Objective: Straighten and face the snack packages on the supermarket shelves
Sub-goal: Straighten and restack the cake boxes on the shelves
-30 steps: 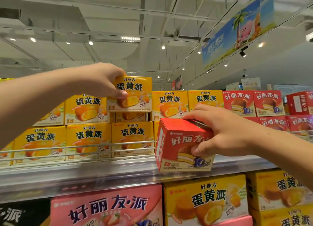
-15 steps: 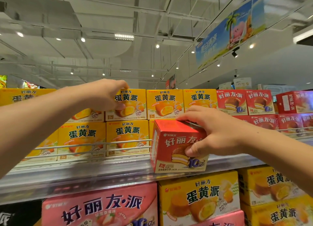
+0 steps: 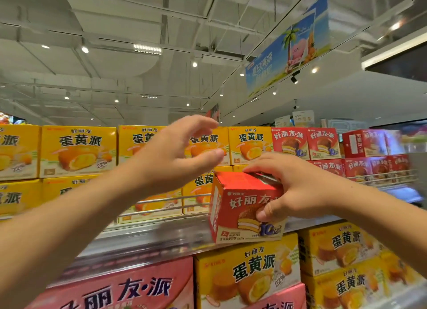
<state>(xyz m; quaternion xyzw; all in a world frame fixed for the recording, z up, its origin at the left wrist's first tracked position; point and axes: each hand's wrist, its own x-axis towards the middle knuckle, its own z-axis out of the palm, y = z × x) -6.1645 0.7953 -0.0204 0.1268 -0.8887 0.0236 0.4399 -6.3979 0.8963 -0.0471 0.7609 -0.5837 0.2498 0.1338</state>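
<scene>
My right hand (image 3: 298,188) grips a red pie box (image 3: 240,207) from above, thumb on its front face, at the front edge of the metal shelf (image 3: 147,241). The box sits turned a little, its left side showing. My left hand (image 3: 175,156) hovers empty with fingers spread and relaxed, in front of the yellow egg-yolk-pie boxes (image 3: 78,150) stacked two high on the shelf. A yellow box (image 3: 250,145) stands in the top row just behind the red box. More red pie boxes (image 3: 306,143) stand in a row to the right.
A thin wire rail (image 3: 161,201) runs along the shelf front. Below the shelf stand larger yellow boxes (image 3: 249,269) and a pink box (image 3: 129,288). A blue hanging banner (image 3: 288,47) and ceiling lights are overhead.
My left hand has let go of the yellow box it set into the top row and pulled back toward the right, fingers opening. My right hand keeps its hold on the red box.
</scene>
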